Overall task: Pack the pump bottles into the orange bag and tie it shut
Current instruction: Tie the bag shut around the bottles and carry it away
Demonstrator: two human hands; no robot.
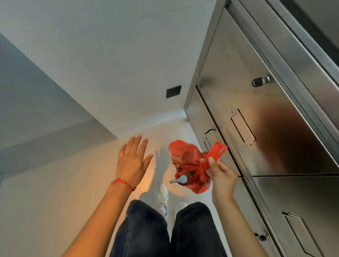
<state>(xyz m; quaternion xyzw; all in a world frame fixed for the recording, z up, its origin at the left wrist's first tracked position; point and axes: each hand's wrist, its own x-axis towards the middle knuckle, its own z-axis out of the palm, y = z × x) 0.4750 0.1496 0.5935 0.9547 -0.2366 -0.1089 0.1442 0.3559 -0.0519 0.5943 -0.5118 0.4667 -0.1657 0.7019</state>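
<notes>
Steel cabinet doors (pixel 260 125) walled off the right, just beside the hanging orange bag (pixel 187 162). Open floor (pixel 51 190) lay to the left, bounded by the wall (pixel 105 63) beyond.

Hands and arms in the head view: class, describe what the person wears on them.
Both forearms are bare, with no sleeves in view. The left hand has a red beaded string bracelet round its wrist. The right hand shows no ring, watch or band.

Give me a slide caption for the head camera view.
Right hand holds the tied orange bag by its handles, left hand open beside it.
</notes>
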